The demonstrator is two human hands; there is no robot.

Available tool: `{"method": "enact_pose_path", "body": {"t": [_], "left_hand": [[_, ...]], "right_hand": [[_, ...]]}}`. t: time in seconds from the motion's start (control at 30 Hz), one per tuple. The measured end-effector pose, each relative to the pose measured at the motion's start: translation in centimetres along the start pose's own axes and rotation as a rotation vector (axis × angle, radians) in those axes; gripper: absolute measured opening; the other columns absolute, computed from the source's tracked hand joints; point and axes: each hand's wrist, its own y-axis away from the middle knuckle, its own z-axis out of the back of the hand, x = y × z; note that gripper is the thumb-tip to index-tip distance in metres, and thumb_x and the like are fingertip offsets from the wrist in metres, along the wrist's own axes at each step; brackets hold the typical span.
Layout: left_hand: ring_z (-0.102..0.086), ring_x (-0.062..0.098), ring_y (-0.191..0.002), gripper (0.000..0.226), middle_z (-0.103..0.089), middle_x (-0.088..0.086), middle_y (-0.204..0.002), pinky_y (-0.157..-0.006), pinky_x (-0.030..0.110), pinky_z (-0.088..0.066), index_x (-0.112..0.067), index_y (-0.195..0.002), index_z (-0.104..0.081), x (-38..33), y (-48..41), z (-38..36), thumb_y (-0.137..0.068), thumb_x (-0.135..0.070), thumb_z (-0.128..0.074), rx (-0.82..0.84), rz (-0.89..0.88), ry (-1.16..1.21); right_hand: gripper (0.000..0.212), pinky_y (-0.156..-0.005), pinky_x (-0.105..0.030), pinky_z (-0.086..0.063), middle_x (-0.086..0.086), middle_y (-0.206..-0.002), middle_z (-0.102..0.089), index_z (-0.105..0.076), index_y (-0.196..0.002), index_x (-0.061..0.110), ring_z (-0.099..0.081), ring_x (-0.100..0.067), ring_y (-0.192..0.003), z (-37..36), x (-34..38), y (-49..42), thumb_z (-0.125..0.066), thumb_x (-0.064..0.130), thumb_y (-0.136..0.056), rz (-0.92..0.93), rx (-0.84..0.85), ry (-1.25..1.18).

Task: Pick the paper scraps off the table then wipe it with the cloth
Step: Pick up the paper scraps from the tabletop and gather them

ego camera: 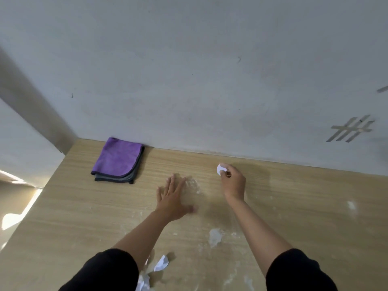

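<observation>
Scrap (220, 169) pinched in our right hand (234, 181), left hand (173, 198) flat and empty, seems light, crushable: we grip its crumpled edge.

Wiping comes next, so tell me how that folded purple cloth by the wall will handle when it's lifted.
The purple cloth lies folded in soft layers, so it will probably go floppy and unfold if lifted by one corner. It looks thin and plush, so it is likely light and unlikely to slip when gripped.
</observation>
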Motion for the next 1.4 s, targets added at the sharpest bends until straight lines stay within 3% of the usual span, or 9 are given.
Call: {"method": "enact_pose_path", "body": {"t": [0.17, 0.4, 0.53, 0.77, 0.9, 1.07, 1.13, 1.27, 1.4], "left_hand": [[-0.004, 0.016, -0.145, 0.072, -0.007, -0.001, -0.158, -0.118, 0.034, -0.011, -0.028, -0.145, -0.021, 1.9, 3.8, -0.2, -0.085, -0.035, -0.061, -0.153, -0.085, 0.150], [-0.043, 0.019, -0.127, 0.032, -0.053, 0.003, -0.134, -0.100, 0.018, -0.029, -0.018, -0.121, -0.059, 5.5, 10.9, 0.5, -0.089, -0.020, -0.058, -0.289, -0.105, 0.384], [-0.055, 0.021, -0.112, 0.030, -0.060, 0.004, -0.123, -0.090, 0.020, -0.038, -0.016, -0.119, -0.060, 9.4, 15.4, 0.0, -0.089, -0.016, -0.057, -0.332, -0.065, 0.409], [-0.048, 0.019, -0.121, 0.040, -0.049, 0.001, -0.138, -0.100, 0.027, -0.037, -0.019, -0.134, -0.047, 14.6, 21.0, -1.6, -0.094, -0.025, -0.050, -0.327, -0.015, 0.428], [-0.040, 0.015, -0.129, 0.046, -0.043, 0.000, -0.142, -0.103, 0.027, -0.034, -0.022, -0.137, -0.040, 15.8, 23.1, -2.3, -0.093, -0.034, -0.050, -0.300, -0.046, 0.473], [-0.018, 0.005, -0.138, 0.092, -0.019, -0.018, -0.146, -0.114, 0.030, -0.024, -0.028, -0.145, -0.020, 16.8, 24.8, -3.4, -0.071, -0.075, -0.047, -0.240, -0.168, 0.436], [-0.003, 0.006, -0.141, 0.109, -0.004, -0.016, -0.150, -0.117, 0.030, -0.013, -0.027, -0.147, -0.006, 16.9, 24.9, -4.2, -0.062, -0.086, -0.041, -0.257, -0.225, 0.285], [0.026, 0.018, -0.140, 0.127, 0.031, -0.001, -0.149, -0.116, 0.037, 0.009, -0.026, -0.141, 0.025, 15.6, 24.8, -5.8, -0.053, -0.095, -0.036, -0.248, -0.196, 0.013], [0.029, 0.021, -0.138, 0.125, 0.035, 0.003, -0.145, -0.111, 0.034, 0.023, -0.025, -0.134, 0.039, 14.3, 24.0, -7.3, -0.049, -0.099, -0.017, -0.248, -0.098, -0.032]], "right_hand": [[0.026, -0.072, -0.019, -0.037, -0.001, -0.087, -0.060, -0.064, -0.107, 0.015, -0.056, -0.017, -0.082, 0.7, 1.1, 4.1, -0.060, 0.006, -0.083, -0.102, -0.019, -0.119], [0.010, -0.073, -0.028, -0.048, -0.001, -0.084, -0.064, -0.063, -0.087, 0.017, -0.060, -0.015, -0.078, -1.1, 2.7, 13.1, -0.065, 0.009, -0.080, -0.166, 0.116, -0.205], [0.015, -0.057, -0.012, -0.040, 0.000, -0.073, -0.063, -0.063, -0.073, 0.018, -0.056, -0.013, -0.070, -3.7, 1.8, 19.4, -0.064, 0.005, -0.081, -0.122, 0.279, -0.153], [0.020, -0.061, -0.016, -0.043, 0.006, -0.075, -0.069, -0.066, -0.071, 0.026, -0.059, -0.009, -0.070, -6.5, 0.6, 28.5, -0.063, 0.011, -0.083, -0.163, 0.328, -0.160], [0.022, -0.061, -0.007, -0.042, 0.002, -0.084, -0.065, -0.066, -0.071, 0.030, -0.058, -0.003, -0.070, -6.7, 0.6, 30.4, -0.067, 0.010, -0.080, -0.080, 0.332, -0.108], [0.009, -0.076, -0.010, -0.034, 0.006, -0.089, -0.051, -0.068, -0.081, 0.030, -0.043, -0.011, -0.092, -6.0, 0.7, 29.3, -0.064, 0.023, -0.082, 0.130, 0.249, 0.112], [0.025, -0.086, -0.019, -0.032, 0.006, -0.099, -0.053, -0.069, -0.096, 0.029, -0.040, -0.012, -0.099, -5.5, 0.9, 28.4, -0.056, 0.041, -0.079, 0.228, 0.260, 0.234], [0.054, -0.107, -0.035, -0.017, 0.008, -0.144, -0.035, -0.040, -0.133, 0.045, -0.023, -0.017, -0.134, -5.4, 1.6, 27.5, -0.053, 0.050, -0.080, 0.353, 0.567, 0.481], [0.066, -0.114, -0.047, 0.001, 0.009, -0.157, -0.008, -0.020, -0.138, 0.053, 0.006, -0.019, -0.143, -6.3, 1.5, 28.5, -0.052, 0.058, -0.081, 0.365, 0.781, 0.577]]}}
